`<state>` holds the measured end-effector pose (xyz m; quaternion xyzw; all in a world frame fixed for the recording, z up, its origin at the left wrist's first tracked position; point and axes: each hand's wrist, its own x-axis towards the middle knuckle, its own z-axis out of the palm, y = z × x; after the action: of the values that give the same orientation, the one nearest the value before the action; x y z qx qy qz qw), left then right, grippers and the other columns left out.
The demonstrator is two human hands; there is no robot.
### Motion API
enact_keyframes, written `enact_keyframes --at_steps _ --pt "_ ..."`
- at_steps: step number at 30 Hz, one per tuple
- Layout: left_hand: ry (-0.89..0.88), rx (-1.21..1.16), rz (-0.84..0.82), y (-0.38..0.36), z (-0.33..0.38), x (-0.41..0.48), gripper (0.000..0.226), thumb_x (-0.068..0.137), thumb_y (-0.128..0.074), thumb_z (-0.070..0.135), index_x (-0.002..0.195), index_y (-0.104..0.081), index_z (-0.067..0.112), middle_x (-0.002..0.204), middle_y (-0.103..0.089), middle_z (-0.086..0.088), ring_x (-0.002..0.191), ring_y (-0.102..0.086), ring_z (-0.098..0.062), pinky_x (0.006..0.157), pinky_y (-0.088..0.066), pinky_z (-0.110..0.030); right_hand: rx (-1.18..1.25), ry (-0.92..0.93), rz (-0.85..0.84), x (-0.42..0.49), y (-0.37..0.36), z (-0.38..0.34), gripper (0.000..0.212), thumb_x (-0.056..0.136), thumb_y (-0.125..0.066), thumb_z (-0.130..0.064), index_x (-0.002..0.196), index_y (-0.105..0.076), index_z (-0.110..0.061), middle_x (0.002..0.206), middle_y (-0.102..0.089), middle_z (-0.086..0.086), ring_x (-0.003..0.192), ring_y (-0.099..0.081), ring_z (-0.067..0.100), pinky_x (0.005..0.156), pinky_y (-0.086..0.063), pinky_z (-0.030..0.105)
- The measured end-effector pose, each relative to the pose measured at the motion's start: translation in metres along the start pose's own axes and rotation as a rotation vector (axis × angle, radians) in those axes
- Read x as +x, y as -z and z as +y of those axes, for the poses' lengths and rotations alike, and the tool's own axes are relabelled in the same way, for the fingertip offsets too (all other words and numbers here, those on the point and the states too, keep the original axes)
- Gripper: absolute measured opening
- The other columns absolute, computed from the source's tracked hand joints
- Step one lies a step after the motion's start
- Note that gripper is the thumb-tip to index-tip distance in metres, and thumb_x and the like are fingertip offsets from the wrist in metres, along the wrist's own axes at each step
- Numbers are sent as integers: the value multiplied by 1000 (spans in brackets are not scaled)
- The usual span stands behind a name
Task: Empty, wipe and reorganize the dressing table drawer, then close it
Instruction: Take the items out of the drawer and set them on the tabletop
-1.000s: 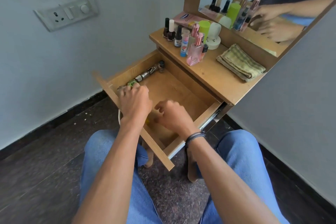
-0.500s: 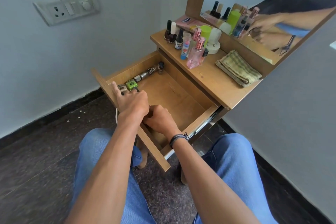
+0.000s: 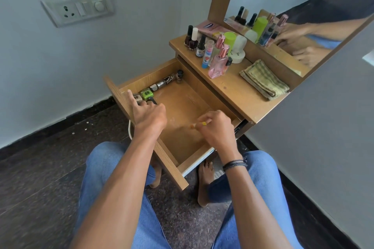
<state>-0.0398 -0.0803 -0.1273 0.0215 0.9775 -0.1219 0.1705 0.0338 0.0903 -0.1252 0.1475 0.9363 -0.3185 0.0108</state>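
The wooden drawer (image 3: 150,75) is pulled out over my lap. Along its left wall lie a green square case (image 3: 147,94), a grey case (image 3: 137,97), metallic tubes (image 3: 164,81) and a small dark-capped jar (image 3: 179,74). The rest of the drawer floor is bare. My left hand (image 3: 148,115) is at the drawer's near-left corner, fingers curled on a thin dark stick (image 3: 153,100) beside the green case. My right hand (image 3: 216,129) hovers over the drawer's right half, pinching a small yellow item (image 3: 204,123) that is blurred.
On the tabletop (image 3: 234,89) stand nail polish bottles (image 3: 191,40), a pink perfume bottle (image 3: 218,63), a green can, white tape and a folded checked cloth (image 3: 263,80). A mirror (image 3: 303,8) rises behind. A wall socket (image 3: 79,9) is at left. My knees flank the drawer.
My right hand has lifted away from the left hand toward the drawer's right side, carrying the small yellow item. My left hand stayed by the cases at the near-left corner.
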Motion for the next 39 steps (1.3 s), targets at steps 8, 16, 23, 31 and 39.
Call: enact_keyframes --at_steps 8,16,23,31,39 --pt "-98 35 14 2 1 -5 33 92 -57 38 125 -61 32 142 -49 -3 137 -41 -34 111 10 -74 -46 101 -21 0 -4 10 8 88 -76 -24 90 -69 -26 99 -60 -10 91 -58 13 77 -47 32" --pt "-114 -9 -42 0 3 1 38 87 -62 22 125 -61 28 150 -42 -5 140 -35 -35 112 7 -74 60 128 24 -3 -3 14 22 85 -79 -27 106 -72 -26 102 -63 -13 91 -61 4 82 -56 34" --pt "-85 -149 8 2 3 -1 16 86 -64 17 101 -67 20 107 -69 -2 121 -56 -27 119 2 -61 583 -45 158 -2 14 10 17 85 -76 -11 97 -77 -23 95 -73 3 84 -72 21 78 -62 41" --pt "-124 -200 26 -3 3 3 17 96 -54 26 106 -67 20 107 -70 -2 89 -59 -24 94 -29 -46 794 -28 178 5 33 5 21 85 -78 -4 100 -78 -19 92 -72 5 83 -67 15 78 -59 27" --pt "-166 -500 88 -5 -4 8 34 94 -66 37 125 -59 28 121 -64 -1 103 -65 -31 74 -38 -40 566 227 535 29 66 -8 33 84 -76 -10 113 -69 -25 101 -68 -5 86 -71 8 76 -57 18"
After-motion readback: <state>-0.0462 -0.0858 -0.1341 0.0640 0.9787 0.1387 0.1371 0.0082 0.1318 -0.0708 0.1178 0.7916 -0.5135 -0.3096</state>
